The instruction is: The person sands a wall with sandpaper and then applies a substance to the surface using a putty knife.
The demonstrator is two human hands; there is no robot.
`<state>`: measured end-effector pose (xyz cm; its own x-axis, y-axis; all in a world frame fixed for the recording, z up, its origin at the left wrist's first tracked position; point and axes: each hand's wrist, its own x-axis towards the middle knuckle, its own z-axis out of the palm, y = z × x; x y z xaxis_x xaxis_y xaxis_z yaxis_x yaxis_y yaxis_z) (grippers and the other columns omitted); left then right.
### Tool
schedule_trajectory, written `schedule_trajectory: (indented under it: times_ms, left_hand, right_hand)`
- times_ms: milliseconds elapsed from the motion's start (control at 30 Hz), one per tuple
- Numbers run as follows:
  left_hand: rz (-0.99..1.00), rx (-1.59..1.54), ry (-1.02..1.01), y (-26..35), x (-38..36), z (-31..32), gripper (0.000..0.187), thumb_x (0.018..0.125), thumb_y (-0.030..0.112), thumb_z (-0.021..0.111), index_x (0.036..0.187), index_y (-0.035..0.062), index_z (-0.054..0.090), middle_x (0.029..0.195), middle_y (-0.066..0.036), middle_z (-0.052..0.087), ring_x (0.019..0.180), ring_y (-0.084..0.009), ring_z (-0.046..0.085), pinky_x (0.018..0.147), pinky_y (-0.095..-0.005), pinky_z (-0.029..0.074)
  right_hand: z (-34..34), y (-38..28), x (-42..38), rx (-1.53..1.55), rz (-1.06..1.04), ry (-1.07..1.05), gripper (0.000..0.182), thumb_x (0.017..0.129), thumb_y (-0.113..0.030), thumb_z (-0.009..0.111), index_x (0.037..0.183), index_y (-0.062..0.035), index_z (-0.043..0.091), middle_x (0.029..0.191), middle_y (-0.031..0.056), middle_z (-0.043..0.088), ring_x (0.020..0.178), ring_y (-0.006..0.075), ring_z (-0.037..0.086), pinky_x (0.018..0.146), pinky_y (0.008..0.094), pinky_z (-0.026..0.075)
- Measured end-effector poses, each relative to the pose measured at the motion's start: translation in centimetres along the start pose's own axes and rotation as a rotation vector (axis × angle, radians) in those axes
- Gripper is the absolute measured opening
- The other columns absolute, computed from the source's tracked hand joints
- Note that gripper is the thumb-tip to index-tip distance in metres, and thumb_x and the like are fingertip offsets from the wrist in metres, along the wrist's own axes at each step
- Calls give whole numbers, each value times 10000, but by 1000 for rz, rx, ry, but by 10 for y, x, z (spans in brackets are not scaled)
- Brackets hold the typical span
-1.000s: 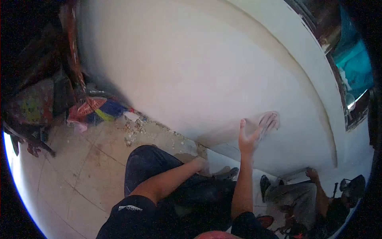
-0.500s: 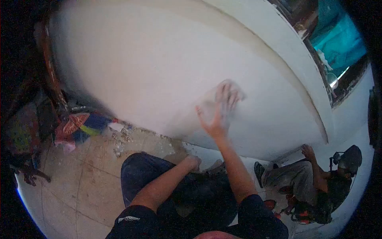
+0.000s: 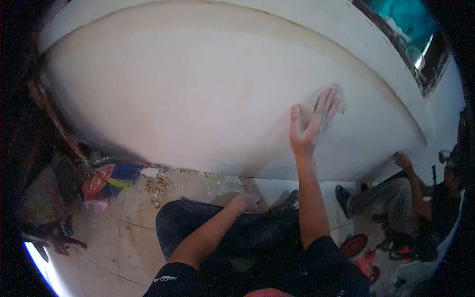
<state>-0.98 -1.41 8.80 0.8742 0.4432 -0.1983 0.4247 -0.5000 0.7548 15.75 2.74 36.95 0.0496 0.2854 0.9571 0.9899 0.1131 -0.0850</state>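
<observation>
My right hand [image 3: 319, 116] is stretched up against the white wall [image 3: 198, 89], its dusty fingers flat and the thumb held apart. Under those fingers, a thin dark edge of what looks like sandpaper [image 3: 316, 106] shows, pressed to the wall; most of it is hidden. Low down by my bent knee, my left hand [image 3: 246, 202] has its fingers curled in. Whatever it may hold is too small and dark to make out.
At the right a co-worker [image 3: 405, 193] sits on the floor with one hand at the wall. A red tool [image 3: 363, 250] lies between us. Coloured bags [image 3: 114, 180] and crumbled debris [image 3: 158, 188] line the wall's foot on the left. A window opening [image 3: 415, 44] is above right.
My right hand has slid up and to the right over the wall, its fingers still flat. My view has shifted a little. The left hand stays low near the knee.
</observation>
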Motion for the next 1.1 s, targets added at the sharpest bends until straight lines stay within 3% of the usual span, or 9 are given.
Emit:
schedule_trajectory:
  times_ms: [167,233,367,533,633,833,933,1067,1100]
  left_hand:
    - [-56,349,-215,31,2,-20,367,935,242,589,1215,26,683,1243,-188,705,1165,-372,673,996,-487,532]
    - [47,421,-116,40,-8,-26,426,944,255,585,1304,31,632,1306,-194,674,1212,-385,642,1010,-488,522]
    - [-108,472,-408,3,31,3,454,951,284,590,1336,45,617,1305,-206,669,1227,-392,629,1023,-496,510]
    - [-33,438,-289,19,26,3,458,986,306,546,1387,90,595,1355,-237,632,1247,-407,609,1070,-506,474]
    - [-202,402,-312,42,19,-3,470,1007,343,522,1397,90,591,1376,-231,622,1275,-409,590,1096,-511,451]
    - [-113,477,-356,6,33,16,485,1018,381,516,1403,95,590,1403,-222,609,1297,-410,572,1106,-509,443]
    - [77,311,-126,-30,31,39,453,1011,349,517,1370,89,613,1373,-216,632,1274,-396,595,1091,-509,458]
    - [56,370,-166,-44,19,46,414,977,307,565,1307,69,643,1260,-183,692,1189,-380,651,999,-507,516]
    - [49,365,-135,-37,35,43,401,965,293,582,1285,62,653,1222,-172,712,1161,-375,669,969,-507,535]
  right_hand:
    - [4,7,-54,61,62,-46,814,950,-351,676,1601,-16,319,1677,235,252,1543,521,151,1237,639,120]
    - [9,20,-90,63,107,-112,781,954,-332,669,1590,-14,346,1671,224,279,1541,516,165,1235,642,125]
    - [-6,37,-122,76,173,-213,715,941,-269,671,1560,-22,411,1648,203,340,1524,514,221,1229,641,153]
    - [-9,35,-118,170,227,-149,704,932,-228,674,1558,-35,416,1646,199,340,1513,526,235,1225,643,151]
    - [-11,31,-120,242,244,-161,709,935,-226,664,1566,-33,403,1650,194,332,1516,526,226,1226,645,141]
    - [-7,26,-121,235,217,-157,757,936,-233,662,1599,-46,348,1664,191,308,1531,524,180,1229,650,118]
    - [-8,22,-117,229,250,-177,626,931,-237,672,1499,-36,500,1671,193,297,1540,513,167,1236,641,100]
    - [1,20,-114,22,191,-222,324,988,-303,656,1079,3,713,1665,267,259,1562,493,100,1251,604,69]
    - [11,34,-119,68,177,-196,382,1003,-318,645,1198,9,670,1675,270,226,1566,485,82,1252,601,63]
